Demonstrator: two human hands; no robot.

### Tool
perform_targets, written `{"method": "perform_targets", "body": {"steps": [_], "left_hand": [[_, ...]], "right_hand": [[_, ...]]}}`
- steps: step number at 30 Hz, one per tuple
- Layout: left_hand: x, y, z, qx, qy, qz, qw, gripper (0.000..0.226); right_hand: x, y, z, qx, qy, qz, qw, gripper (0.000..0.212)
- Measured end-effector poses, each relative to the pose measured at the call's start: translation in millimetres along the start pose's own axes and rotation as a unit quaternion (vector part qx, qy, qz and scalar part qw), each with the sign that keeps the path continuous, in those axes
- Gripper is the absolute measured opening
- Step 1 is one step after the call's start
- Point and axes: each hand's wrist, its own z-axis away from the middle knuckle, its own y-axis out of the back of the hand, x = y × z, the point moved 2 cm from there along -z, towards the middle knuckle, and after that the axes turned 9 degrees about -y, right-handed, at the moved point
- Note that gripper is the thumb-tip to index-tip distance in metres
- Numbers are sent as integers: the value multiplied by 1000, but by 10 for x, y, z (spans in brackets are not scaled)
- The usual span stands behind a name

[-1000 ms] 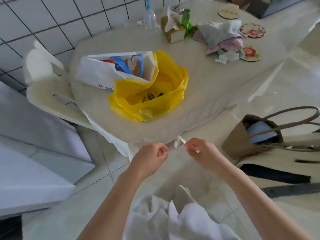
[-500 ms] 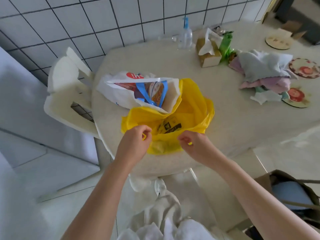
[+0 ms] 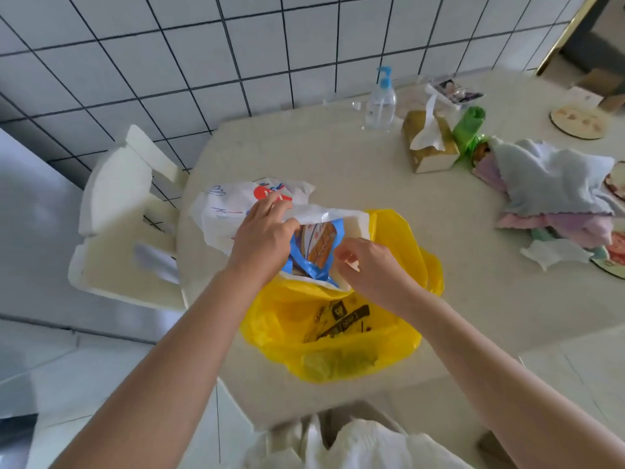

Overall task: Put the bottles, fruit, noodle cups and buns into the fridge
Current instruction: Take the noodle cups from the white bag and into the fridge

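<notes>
Left hand (image 3: 262, 240) curled on the white bag (image 3: 230, 214) rim, right hand (image 3: 367, 269) pinching its near edge above the yellow bag (image 3: 338, 333) on the surface (image 3: 406, 198); blue-wrapped buns (image 3: 318, 248) inside; risk: thin plastic tearing, or contents spilling.

bare table (image 3: 338, 157) beyond white bag (image 3: 223, 211), yellow bag (image 3: 338, 333) blocking front

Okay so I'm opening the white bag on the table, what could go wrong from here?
1. The white bag overlaps the yellow bag beside it; tugging its mouth wide with the left hand and right hand may drag either.
2. The yellow bag lies near the table edge and might slide off.
</notes>
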Motion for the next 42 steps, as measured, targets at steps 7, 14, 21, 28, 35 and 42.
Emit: {"method": "perform_targets", "body": {"steps": [7, 14, 21, 28, 35, 42], "left_hand": [[-162, -240, -214, -147, -72, -82, 983, 42], [-190, -135, -447, -143, 18, -50, 988, 22], [-565, 268, -775, -53, 117, 43, 991, 23], [-723, 567, -1045, -3, 153, 129, 980, 18], [-683, 575, -1073, -23, 140, 143, 980, 23], [-749, 537, -995, -37, 135, 168, 976, 25]], "right_hand": [[74, 43, -295, -50, 13, 12, 999, 25], [89, 116, -353, -41, 58, -5, 997, 19], [-29, 112, -424, -38, 102, -14, 994, 21], [-96, -36, -526, -61, 173, 101, 978, 31], [-492, -255, -605, -81, 364, 212, 903, 46], [-571, -565, -1077, -123, 346, 400, 840, 55]]}}
